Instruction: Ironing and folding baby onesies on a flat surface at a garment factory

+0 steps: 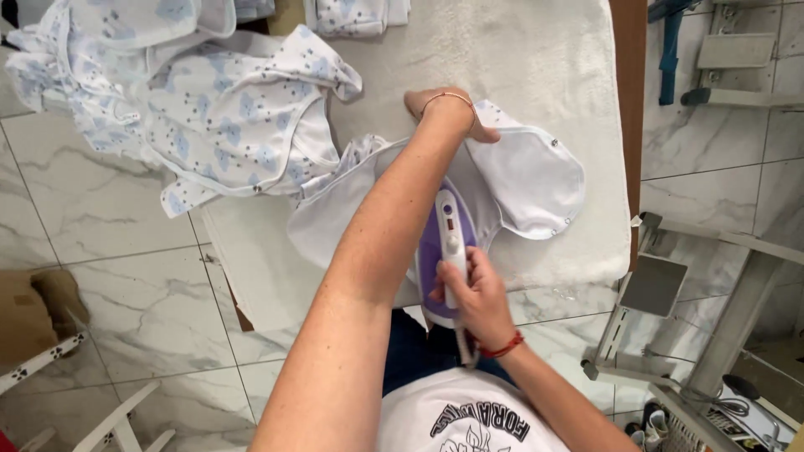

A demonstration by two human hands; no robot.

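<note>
Your right hand (471, 295) is closed around the white handle of the purple iron (444, 251), which stands flat on the white baby garment (528, 180). This garment lies on the towel-covered ironing board (536, 50). Your left hand (444, 109) presses down on the garment's upper edge, mostly hidden behind the wrist. A pile of patterned baby clothes (209, 109) lies to the left.

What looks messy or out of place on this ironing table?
A heap of printed baby garments lies crumpled at the padded table's left edge, partly hanging over it. The left hand presses the white garment flat; the right hand grips the iron.
</note>
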